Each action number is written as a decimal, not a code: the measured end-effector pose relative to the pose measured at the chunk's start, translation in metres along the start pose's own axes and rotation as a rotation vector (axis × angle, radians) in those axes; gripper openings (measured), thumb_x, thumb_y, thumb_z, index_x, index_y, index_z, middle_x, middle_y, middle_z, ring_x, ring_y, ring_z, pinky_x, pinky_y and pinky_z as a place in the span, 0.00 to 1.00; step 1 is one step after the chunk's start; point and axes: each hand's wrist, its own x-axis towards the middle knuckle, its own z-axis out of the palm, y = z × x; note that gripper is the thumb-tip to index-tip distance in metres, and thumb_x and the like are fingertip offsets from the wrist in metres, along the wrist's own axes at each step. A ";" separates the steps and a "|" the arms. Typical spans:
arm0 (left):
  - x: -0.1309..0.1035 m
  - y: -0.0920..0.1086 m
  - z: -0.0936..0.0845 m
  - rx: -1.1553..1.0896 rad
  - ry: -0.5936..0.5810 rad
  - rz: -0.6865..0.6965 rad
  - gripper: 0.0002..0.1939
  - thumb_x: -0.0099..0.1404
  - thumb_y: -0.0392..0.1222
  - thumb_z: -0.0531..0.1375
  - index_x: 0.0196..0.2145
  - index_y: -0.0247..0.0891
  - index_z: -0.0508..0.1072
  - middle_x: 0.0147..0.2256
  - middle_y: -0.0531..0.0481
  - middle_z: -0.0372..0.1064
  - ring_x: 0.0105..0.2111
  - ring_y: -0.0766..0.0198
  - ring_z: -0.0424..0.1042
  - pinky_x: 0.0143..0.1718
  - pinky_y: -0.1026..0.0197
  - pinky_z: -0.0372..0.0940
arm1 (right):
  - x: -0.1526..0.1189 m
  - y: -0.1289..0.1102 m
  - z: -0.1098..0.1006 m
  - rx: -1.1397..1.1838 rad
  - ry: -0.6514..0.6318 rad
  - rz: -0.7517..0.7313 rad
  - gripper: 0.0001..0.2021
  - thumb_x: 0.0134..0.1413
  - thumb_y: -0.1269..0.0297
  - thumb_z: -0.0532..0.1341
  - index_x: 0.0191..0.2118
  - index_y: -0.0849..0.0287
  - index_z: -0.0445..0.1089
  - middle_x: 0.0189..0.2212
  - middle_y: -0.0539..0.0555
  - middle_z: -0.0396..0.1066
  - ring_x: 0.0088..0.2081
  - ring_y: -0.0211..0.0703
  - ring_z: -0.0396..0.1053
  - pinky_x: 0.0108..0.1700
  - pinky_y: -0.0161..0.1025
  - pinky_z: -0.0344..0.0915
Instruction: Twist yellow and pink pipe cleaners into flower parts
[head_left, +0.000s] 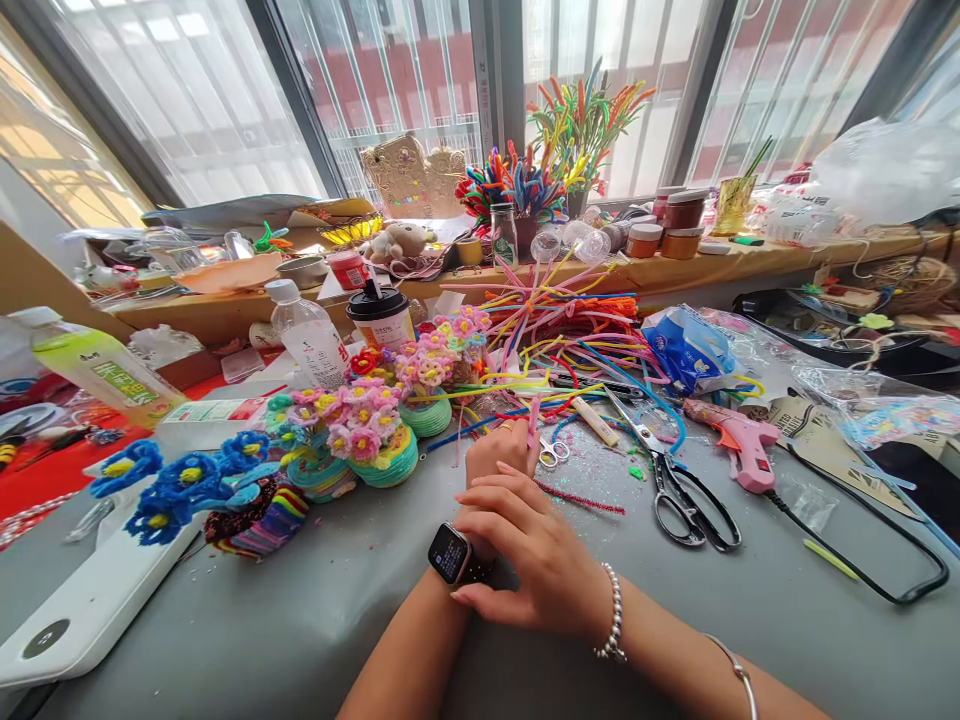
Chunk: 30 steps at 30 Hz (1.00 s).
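Note:
My left hand [499,450], with a dark watch [450,552] on its wrist, is closed, and a short pink fuzzy stem [534,422] sticks up from it. My right hand [536,560] lies across the back of my left wrist beside the watch, fingers apart and holding nothing. Just beyond my left hand are small white-handled scissors [555,454] and a red glittery stem [581,497]. Pink pipe-cleaner flowers [367,418] on wrapped turquoise bases and blue flowers [191,482] beside a striped pot [259,520] stand to the left.
Large black-handled scissors [679,490] and a pink glue gun [739,440] lie to the right, the latter with a black cord. Loose pipe cleaners [570,330] pile up behind. Bottles [307,335] and a lidded cup [381,318] stand at the back left, near a cluttered ledge [442,288].

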 end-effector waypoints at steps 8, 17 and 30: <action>0.010 0.008 -0.017 -0.435 -0.177 -0.146 0.10 0.53 0.46 0.57 0.27 0.35 0.71 0.28 0.49 0.68 0.29 0.65 0.66 0.31 0.65 0.59 | -0.001 0.027 -0.038 -0.106 0.404 0.238 0.11 0.49 0.69 0.56 0.40 0.56 0.62 0.38 0.55 0.67 0.43 0.45 0.62 0.47 0.47 0.59; 0.009 0.014 -0.019 -1.043 -0.300 -0.451 0.08 0.49 0.40 0.61 0.28 0.33 0.71 0.26 0.52 0.69 0.26 0.71 0.67 0.30 0.69 0.62 | -0.004 0.061 -0.061 0.132 0.221 0.447 0.20 0.43 0.61 0.61 0.45 0.55 0.61 0.42 0.54 0.60 0.39 0.41 0.65 0.38 0.41 0.69; 0.011 0.013 -0.016 -1.206 -0.254 -0.623 0.06 0.48 0.36 0.62 0.26 0.33 0.70 0.26 0.52 0.71 0.27 0.72 0.70 0.32 0.70 0.63 | -0.005 0.062 -0.065 0.190 0.227 0.501 0.06 0.47 0.65 0.57 0.33 0.58 0.68 0.29 0.52 0.71 0.31 0.39 0.69 0.34 0.39 0.69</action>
